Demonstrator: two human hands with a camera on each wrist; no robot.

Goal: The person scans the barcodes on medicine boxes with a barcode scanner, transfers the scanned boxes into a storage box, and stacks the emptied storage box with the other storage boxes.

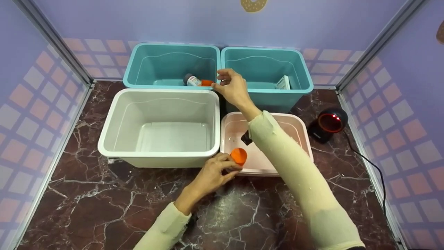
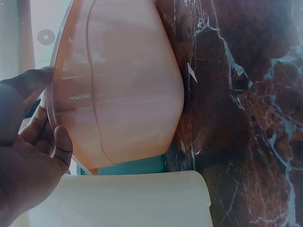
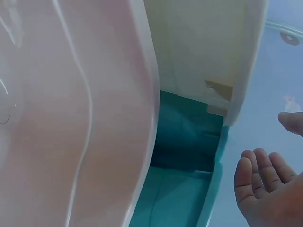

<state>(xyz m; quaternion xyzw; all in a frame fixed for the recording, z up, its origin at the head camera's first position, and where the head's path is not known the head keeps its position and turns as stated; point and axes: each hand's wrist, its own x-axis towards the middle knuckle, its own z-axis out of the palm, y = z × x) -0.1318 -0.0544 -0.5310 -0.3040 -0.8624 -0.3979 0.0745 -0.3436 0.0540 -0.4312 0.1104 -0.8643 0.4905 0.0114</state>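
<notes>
My left hand (image 1: 216, 173) pinches a small, round, bright orange thing (image 1: 238, 156) with a hollow-looking face, over the front left corner of the pink bin (image 1: 263, 171). In the left wrist view the fingers lie along the pink rim and the orange thing is hidden. My right hand (image 1: 234, 86) hovers over the meeting rims of two teal bins, fingers loosely bent; the right wrist view shows nothing in them. Just left of it, inside the left teal bin (image 1: 173, 47), lie a bottle (image 1: 193, 80) with a white label and dark cap, and another orange thing (image 1: 207, 83).
A white bin (image 1: 159, 153) stands in front of the left teal bin. In the right teal bin (image 1: 262, 51) leans a small white box (image 1: 283, 83). To the right stands a black scanner (image 1: 329, 123) with red lights and a cable (image 1: 376, 170). Patterned walls surround the marbled tabletop (image 1: 86, 208).
</notes>
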